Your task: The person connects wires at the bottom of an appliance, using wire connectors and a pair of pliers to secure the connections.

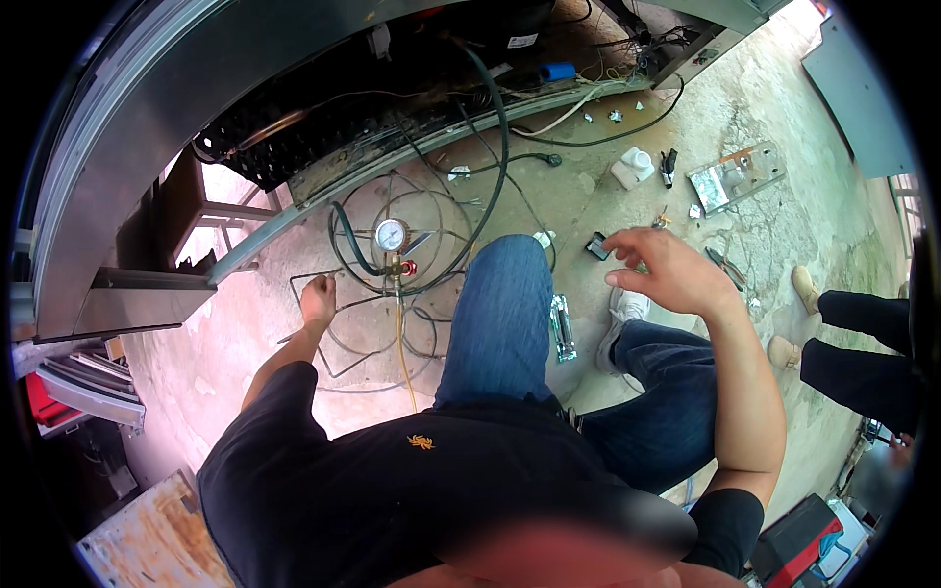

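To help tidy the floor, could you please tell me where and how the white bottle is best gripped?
The white bottle is probably best gripped around its broad body, not its narrower top, with the right hand coming from the near side; the black item close on its right leaves less room there.

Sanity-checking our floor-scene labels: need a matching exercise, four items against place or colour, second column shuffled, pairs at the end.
Column 1
1. Gauge
2. Bottle
3. Valve knob
4. Pliers

Column 2
A. Red, left of the raised knee
B. On the floor, just right of the right hand in the picture
C. Round white dial
D. On the floor, above the right hand in the picture

Pairs: 1-C, 2-D, 3-A, 4-B
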Demonstrator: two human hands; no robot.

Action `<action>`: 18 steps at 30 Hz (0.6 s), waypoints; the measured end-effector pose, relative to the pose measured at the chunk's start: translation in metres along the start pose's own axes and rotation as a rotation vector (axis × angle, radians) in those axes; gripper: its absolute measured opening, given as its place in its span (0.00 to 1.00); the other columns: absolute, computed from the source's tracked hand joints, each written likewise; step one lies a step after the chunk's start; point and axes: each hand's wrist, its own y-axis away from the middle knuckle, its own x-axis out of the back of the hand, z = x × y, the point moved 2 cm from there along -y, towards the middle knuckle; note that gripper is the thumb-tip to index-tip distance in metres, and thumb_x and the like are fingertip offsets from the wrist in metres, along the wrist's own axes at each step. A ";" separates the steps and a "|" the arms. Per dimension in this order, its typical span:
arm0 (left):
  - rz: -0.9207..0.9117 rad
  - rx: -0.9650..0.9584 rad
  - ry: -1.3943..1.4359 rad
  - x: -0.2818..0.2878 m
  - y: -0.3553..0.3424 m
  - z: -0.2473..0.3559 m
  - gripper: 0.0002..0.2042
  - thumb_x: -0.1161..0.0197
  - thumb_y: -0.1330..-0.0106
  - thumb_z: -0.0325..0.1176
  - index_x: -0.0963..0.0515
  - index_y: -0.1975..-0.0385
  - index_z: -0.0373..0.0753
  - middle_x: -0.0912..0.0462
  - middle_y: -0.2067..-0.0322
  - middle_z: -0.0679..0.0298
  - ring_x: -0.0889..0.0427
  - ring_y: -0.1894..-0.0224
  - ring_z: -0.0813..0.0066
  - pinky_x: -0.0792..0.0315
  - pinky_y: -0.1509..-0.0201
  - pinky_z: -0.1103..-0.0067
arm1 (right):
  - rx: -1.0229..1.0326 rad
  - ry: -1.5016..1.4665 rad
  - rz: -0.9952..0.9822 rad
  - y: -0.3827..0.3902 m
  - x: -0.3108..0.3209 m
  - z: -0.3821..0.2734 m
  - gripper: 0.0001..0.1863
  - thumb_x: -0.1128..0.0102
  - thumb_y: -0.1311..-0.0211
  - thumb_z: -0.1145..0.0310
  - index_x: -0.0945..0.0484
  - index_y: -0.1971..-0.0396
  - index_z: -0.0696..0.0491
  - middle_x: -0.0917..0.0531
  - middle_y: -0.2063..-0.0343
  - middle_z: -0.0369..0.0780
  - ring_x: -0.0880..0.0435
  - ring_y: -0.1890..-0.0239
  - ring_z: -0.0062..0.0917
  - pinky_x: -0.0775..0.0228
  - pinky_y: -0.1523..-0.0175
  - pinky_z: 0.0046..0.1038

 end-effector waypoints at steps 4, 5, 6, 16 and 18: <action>-0.004 -0.009 -0.026 0.002 -0.001 -0.004 0.22 0.45 0.26 0.48 0.22 0.70 0.32 0.17 0.70 0.43 0.18 0.63 0.39 0.26 0.58 0.56 | 0.215 -0.068 0.033 -0.006 0.005 -0.029 0.23 0.31 0.36 0.61 0.20 0.45 0.57 0.17 0.54 0.46 0.16 0.52 0.38 0.25 0.44 0.37; -0.017 -0.013 -0.032 0.000 -0.003 -0.001 0.21 0.45 0.26 0.48 0.21 0.70 0.32 0.17 0.69 0.43 0.18 0.63 0.39 0.26 0.58 0.56 | 0.232 -0.087 0.009 -0.004 0.005 -0.030 0.23 0.31 0.36 0.61 0.20 0.45 0.57 0.17 0.54 0.45 0.17 0.52 0.38 0.25 0.44 0.37; -0.026 0.016 -0.036 0.002 -0.002 0.004 0.21 0.45 0.26 0.47 0.21 0.70 0.33 0.16 0.69 0.44 0.18 0.62 0.39 0.26 0.57 0.56 | 0.183 -0.077 -0.022 -0.003 0.003 -0.026 0.23 0.31 0.36 0.61 0.20 0.45 0.57 0.17 0.54 0.46 0.17 0.52 0.38 0.25 0.44 0.37; -0.060 0.038 -0.037 -0.001 -0.002 0.000 0.20 0.46 0.27 0.47 0.19 0.69 0.34 0.15 0.69 0.46 0.17 0.61 0.42 0.25 0.56 0.57 | 0.019 0.018 -0.080 0.002 -0.004 -0.006 0.25 0.32 0.34 0.59 0.21 0.44 0.60 0.16 0.53 0.50 0.15 0.51 0.40 0.23 0.44 0.37; -0.054 0.031 -0.041 -0.001 -0.003 0.000 0.20 0.46 0.27 0.46 0.19 0.69 0.34 0.15 0.69 0.46 0.16 0.61 0.42 0.25 0.56 0.57 | 0.005 0.032 -0.089 0.000 -0.004 -0.003 0.25 0.32 0.34 0.59 0.21 0.44 0.60 0.16 0.53 0.49 0.15 0.51 0.40 0.23 0.44 0.38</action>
